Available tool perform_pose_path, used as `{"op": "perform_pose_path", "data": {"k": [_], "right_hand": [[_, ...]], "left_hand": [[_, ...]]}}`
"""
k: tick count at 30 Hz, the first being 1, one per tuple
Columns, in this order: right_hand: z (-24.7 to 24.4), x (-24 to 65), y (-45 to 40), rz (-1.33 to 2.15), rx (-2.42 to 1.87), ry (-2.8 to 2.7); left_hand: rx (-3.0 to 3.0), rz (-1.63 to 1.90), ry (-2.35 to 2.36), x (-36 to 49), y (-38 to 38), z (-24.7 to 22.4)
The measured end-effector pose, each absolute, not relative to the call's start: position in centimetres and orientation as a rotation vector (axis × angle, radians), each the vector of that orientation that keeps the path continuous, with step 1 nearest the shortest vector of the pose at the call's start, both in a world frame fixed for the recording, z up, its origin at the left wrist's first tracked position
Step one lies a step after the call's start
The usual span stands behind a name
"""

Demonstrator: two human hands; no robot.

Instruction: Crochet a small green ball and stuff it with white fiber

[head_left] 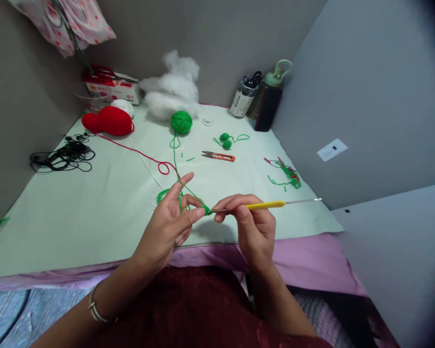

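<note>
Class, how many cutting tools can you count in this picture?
2. Orange snips lie on the table, beyond the hands; red-handled scissors rest atop the box, back left. Others may be hidden.

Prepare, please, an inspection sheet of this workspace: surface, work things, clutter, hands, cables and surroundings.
Surface: pale green cover, pink cloth below its front edge.
Work things: yellow-handled hook, small green piece, green yarn ball.
Clutter: orange-handled snips, yarn scraps, red yarn, white stuffing.
Hands: left hand pinches the small green piece; right hand holds the hook.
Cables: tangled black cord at left; whether it is electrical, cannot tell.
Surroundings: grey wall behind, wall plate at right.
</note>
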State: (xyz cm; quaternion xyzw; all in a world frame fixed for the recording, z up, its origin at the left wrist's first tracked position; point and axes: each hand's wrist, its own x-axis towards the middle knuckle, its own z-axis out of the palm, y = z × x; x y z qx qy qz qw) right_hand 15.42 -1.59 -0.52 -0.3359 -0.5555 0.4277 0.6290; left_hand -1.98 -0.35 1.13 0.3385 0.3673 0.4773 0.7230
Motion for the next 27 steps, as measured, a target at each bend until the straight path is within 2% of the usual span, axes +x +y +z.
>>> {"op": "perform_pose_path", "data": {"k": [18,27], "right_hand": [[-0.45,14.84,-1.72,0.939,-0.801,-1.256],[-0.85,14.57,-1.35,1.078,-0.783,-1.078]], "left_hand": [[0.878,1.064,0.855,-2.08,-0.12,0.71],[0.869,1.030,0.854,-1.93,-0.21,0.81]]}}
